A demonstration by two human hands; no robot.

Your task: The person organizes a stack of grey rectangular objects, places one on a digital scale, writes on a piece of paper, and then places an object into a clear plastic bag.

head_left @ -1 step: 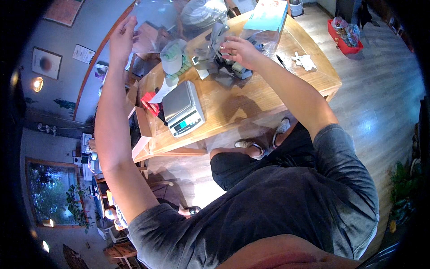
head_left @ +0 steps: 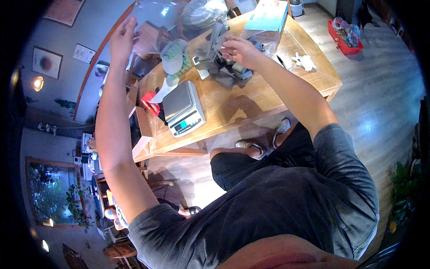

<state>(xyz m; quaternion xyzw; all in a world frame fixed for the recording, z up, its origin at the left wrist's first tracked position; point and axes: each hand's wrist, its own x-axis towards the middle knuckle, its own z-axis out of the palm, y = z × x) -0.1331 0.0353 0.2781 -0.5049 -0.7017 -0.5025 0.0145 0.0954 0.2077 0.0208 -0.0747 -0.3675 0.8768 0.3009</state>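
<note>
Clear plastic near wooden table, plank floor, 1 red tub

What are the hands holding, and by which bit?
The left hand seems to pinch the clear plastic by its left edge. Whether the right hand, near the grey strips, grips anything can't be told.

The table is brightly lit and crossed by a dark shadow; glare is caught on the clear plastic and floor; straight lines are bowed and corners blackened.
</note>
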